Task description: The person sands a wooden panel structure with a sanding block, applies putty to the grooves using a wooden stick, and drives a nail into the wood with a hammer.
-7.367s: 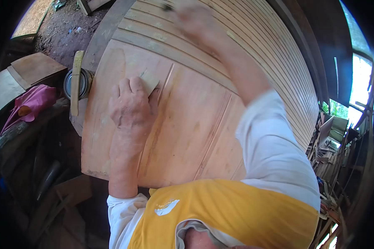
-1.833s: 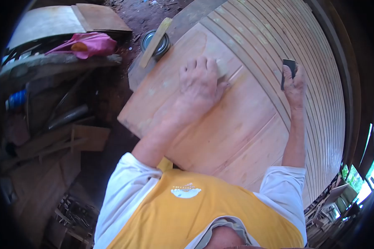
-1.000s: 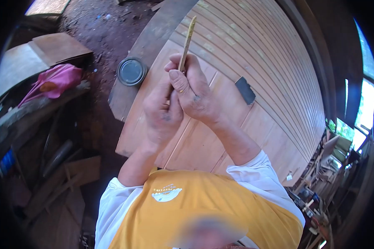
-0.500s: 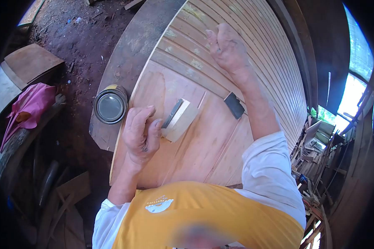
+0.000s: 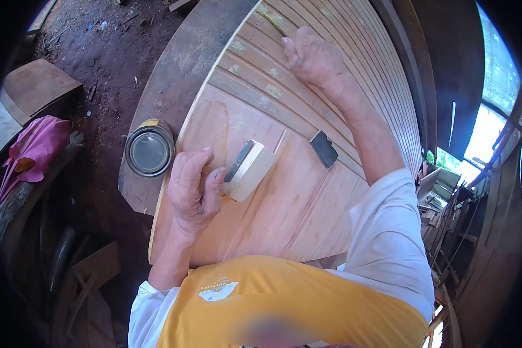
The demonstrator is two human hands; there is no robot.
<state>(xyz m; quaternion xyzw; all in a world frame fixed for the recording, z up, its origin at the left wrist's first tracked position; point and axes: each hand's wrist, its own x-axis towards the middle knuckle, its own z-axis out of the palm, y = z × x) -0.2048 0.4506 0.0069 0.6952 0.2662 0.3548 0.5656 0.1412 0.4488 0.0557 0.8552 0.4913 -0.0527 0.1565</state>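
Note:
My right hand (image 5: 316, 57) is closed on a thin stick (image 5: 271, 18) with a yellowish end, over the grooved slats (image 5: 278, 75) of the wooden panel. Lower left, my left hand (image 5: 192, 188) hovers over or rests on the smooth part of the panel (image 5: 272, 214), thumb and fingers apart and holding nothing. Just right of its thumb lies a pale flat scraper (image 5: 254, 174) with a dark strip along one side. A black sanding piece (image 5: 323, 149) lies by the edge of the slats.
A round lidded can (image 5: 149, 149) stands on a dark board (image 5: 174, 81) left of the panel. Farther left are a pink cloth (image 5: 40, 148) on a log and a curved brown sheet (image 5: 40, 90). Scrap wood leans at lower left and along the right side.
The black piece, earlier in my right hand, lies on the panel. Both hands held the stick a second ago; now only my right hand has it, farther up over the slats. My left hand has let go.

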